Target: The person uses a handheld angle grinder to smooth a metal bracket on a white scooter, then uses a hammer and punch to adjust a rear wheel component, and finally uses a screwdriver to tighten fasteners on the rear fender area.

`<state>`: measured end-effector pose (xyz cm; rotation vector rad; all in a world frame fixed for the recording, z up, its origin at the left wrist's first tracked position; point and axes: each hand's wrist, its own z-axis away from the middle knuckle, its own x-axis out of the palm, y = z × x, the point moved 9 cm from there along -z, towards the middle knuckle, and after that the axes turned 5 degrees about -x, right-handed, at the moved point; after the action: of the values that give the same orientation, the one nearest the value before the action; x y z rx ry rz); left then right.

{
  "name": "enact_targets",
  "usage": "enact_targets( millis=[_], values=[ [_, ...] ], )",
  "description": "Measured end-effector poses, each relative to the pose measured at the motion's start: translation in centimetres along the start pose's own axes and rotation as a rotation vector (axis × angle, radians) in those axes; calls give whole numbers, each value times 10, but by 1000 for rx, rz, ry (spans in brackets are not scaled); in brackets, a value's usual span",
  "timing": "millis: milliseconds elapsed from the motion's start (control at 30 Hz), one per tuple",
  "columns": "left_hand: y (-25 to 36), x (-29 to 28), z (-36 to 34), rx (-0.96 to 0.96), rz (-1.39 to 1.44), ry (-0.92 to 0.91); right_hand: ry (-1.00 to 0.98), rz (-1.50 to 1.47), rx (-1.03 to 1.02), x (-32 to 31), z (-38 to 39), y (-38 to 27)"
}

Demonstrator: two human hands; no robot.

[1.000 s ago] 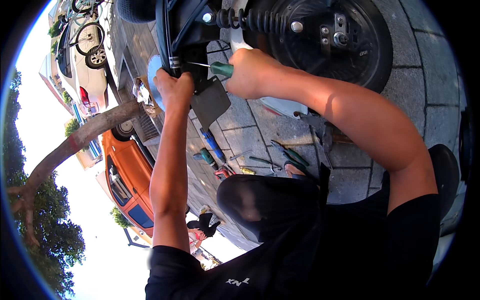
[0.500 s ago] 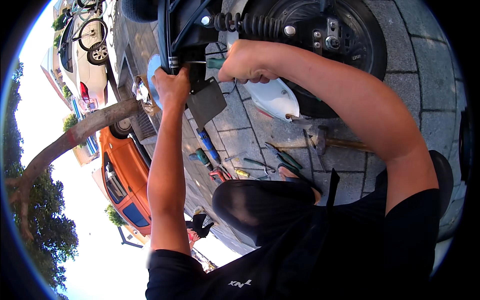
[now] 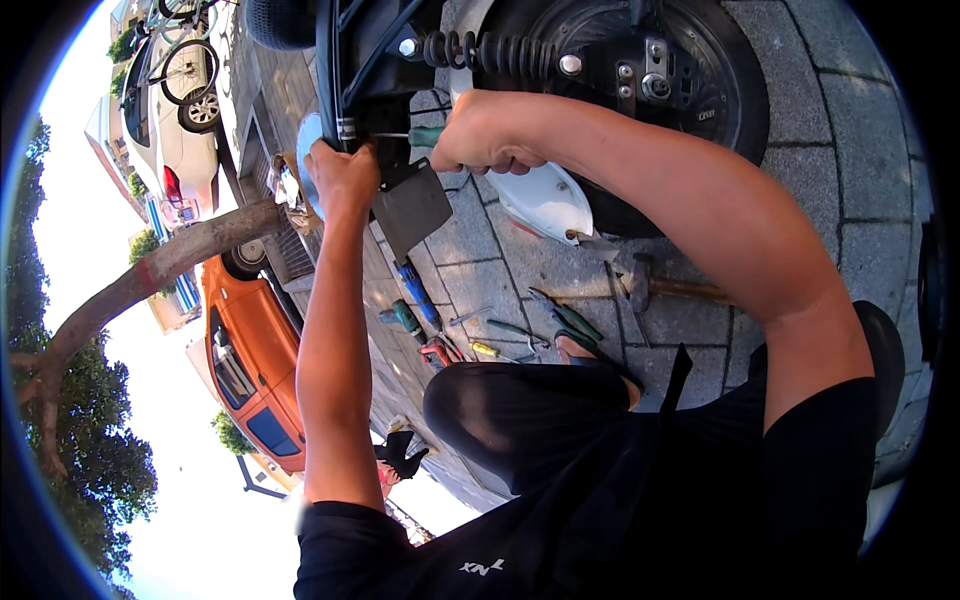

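Observation:
My right hand (image 3: 492,130) is closed round the green handle of a screwdriver (image 3: 426,136). Its thin shaft points left into the dark rear frame of a motorbike or scooter (image 3: 385,72). Beside the tip, my left hand (image 3: 342,182) has its fingers curled at the end of that frame; what they grip is hidden. A pale blue-white rounded piece (image 3: 309,135) shows just behind those fingers. Under the shaft hangs a dark grey flap (image 3: 414,212). Above my right arm are a coil-spring shock absorber (image 3: 490,53) and a black wheel (image 3: 735,90).
On the paving lie a white body panel (image 3: 548,200), a hammer (image 3: 641,283), green-handled pliers (image 3: 576,320), a blue tool (image 3: 418,290), a green tool (image 3: 404,317), a red-handled tool (image 3: 436,352) and a yellow-handled screwdriver (image 3: 486,349). A tree trunk (image 3: 190,247) and an orange vehicle (image 3: 255,365) stand left.
My right hand and the screwdriver have shifted slightly down and left in view, and my right forearm has lowered a little. My left hand stays at the frame end.

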<state>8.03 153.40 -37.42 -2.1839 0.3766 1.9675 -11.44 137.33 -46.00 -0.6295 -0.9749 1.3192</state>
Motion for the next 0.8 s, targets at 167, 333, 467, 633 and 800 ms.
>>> enact_targets(
  millis=[167,333,467,633,800],
  values=[
    [9,0,3,-10,-46,-90,0,-33,6,-2,0,5],
    [14,-5,6,-13,-57,-71,30,-70,2,-1,0,6],
    [10,-2,5,-42,-28,-93,0,-71,-8,-2,4,3],
    [15,-5,8,-49,-54,-71,-12,-100,3,0,2,5],
    [9,-4,5,-44,-62,-71,-3,-99,10,4,-3,8]
  ],
)
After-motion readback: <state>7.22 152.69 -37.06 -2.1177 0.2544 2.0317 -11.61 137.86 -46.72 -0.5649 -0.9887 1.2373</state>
